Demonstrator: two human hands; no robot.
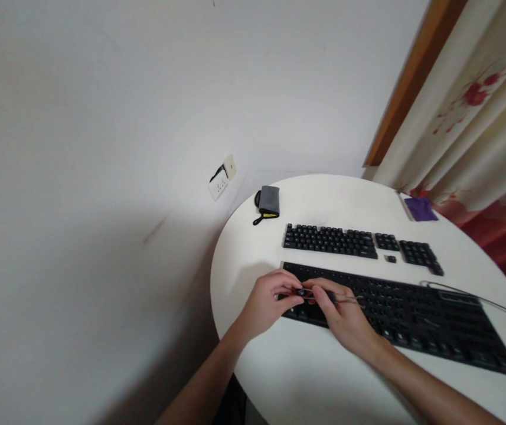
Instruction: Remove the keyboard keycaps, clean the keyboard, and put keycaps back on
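Both my hands meet over the left end of a black keyboard frame [416,319] on a round white table [350,200]. My left hand [268,304] pinches a small black keycap [302,292] between thumb and fingers. My right hand [345,316] is closed on a thin wire keycap puller [353,299] whose tip sits at the keycap. Behind the frame, rows of loose black keycaps [330,240] are laid out in keyboard order, with a smaller block [418,254] to their right.
A grey pouch with a black strap [268,202] lies at the table's far left edge. A purple cloth [420,209] sits at the far right near a curtain [469,118]. A cable [478,298] runs off the keyboard's right. A wall socket [221,180] is on the white wall.
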